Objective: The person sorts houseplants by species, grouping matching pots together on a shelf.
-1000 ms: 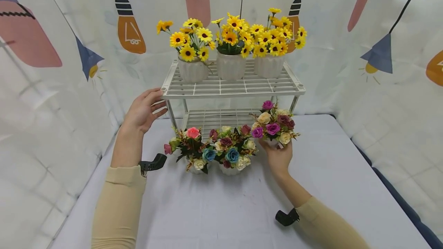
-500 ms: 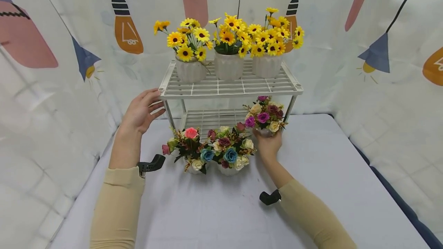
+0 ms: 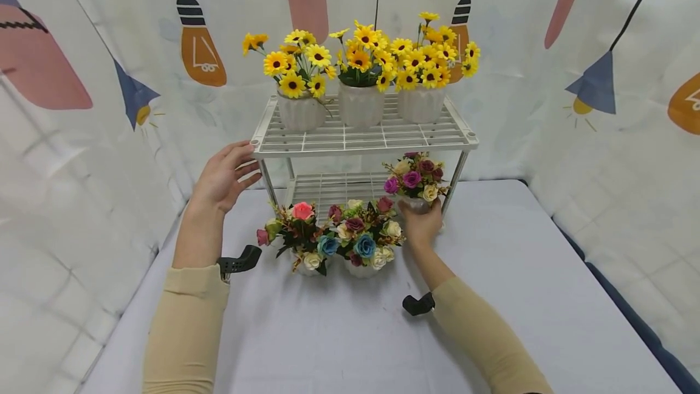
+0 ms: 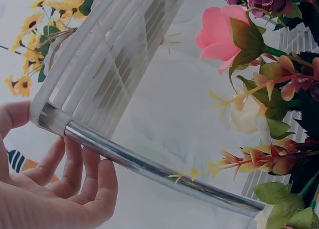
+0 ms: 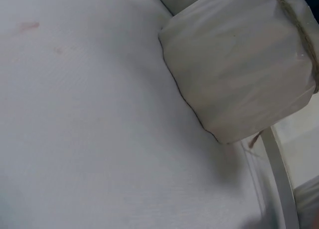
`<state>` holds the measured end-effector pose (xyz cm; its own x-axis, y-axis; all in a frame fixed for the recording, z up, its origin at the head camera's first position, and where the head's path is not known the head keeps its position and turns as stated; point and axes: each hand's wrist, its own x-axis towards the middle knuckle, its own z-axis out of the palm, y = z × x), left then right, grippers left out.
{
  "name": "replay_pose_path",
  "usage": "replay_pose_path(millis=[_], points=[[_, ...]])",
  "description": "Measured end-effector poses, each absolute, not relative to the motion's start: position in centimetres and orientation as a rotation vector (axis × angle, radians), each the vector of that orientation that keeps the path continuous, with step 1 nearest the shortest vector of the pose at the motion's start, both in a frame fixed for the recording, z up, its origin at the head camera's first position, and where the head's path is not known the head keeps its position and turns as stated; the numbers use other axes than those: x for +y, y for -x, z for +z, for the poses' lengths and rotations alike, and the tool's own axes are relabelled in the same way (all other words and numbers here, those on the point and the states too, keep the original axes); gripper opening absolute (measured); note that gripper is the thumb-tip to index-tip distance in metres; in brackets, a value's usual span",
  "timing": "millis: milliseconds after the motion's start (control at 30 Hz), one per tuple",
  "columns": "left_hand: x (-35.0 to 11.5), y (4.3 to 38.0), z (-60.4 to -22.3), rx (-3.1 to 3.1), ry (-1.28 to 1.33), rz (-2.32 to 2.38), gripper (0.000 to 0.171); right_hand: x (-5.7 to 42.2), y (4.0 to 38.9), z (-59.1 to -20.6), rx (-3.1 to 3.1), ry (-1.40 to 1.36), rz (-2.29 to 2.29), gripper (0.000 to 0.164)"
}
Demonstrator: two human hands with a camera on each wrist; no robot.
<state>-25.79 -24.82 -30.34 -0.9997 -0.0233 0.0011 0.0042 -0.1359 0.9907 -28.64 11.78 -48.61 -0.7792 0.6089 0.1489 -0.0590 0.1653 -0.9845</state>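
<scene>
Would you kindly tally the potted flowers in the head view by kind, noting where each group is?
Yellow-flower pots on the upper shelf: 3
Mixed-rose pots on the table in front: 2
Magenta-and-cream rose pot in the right hand: 1
Total: 6

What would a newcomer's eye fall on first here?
Probably the bright yellow, dark-centred flowers in three white pots atop the white grid rack. Next, the purple and cream roses in a pale pot held in the right grip, near the rack's silvery right front leg. Then two white pots of multicoloured roses before the rack.
</scene>
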Motion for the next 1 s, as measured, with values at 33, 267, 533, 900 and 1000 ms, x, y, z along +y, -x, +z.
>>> replay_pose_path(millis=[33, 267, 533, 900, 1000], points=[[-24.8, 25.8, -30.3, -2.055, -0.02, -2.356, 0.063, 11.8, 28.5, -48.7, -1.91, 0.512, 1.67, 0.096], [-24.8, 25.9, -30.4, -2.054, -0.027, -2.356, 0.062, 12.3, 26.7, -49.1, -1.889, 0.397, 1.695, 0.082], [-24.8, 25.8, -30.4, -2.048, -0.012, -2.364, 0.06, 13.0, 23.6, -49.3, -1.979, 0.237, 1.72, 0.059], [-24.8, 25.9, -30.4, -2.04, 0.0, -2.365, 0.059, 11.8, 18.7, -49.6, -2.119, 0.032, 1.786, 0.054], [-24.8, 25.9, -30.4, -2.037, -0.009, -2.368, 0.06, 11.0, 17.4, -49.6, -2.172, 0.046, 1.836, 0.059]])
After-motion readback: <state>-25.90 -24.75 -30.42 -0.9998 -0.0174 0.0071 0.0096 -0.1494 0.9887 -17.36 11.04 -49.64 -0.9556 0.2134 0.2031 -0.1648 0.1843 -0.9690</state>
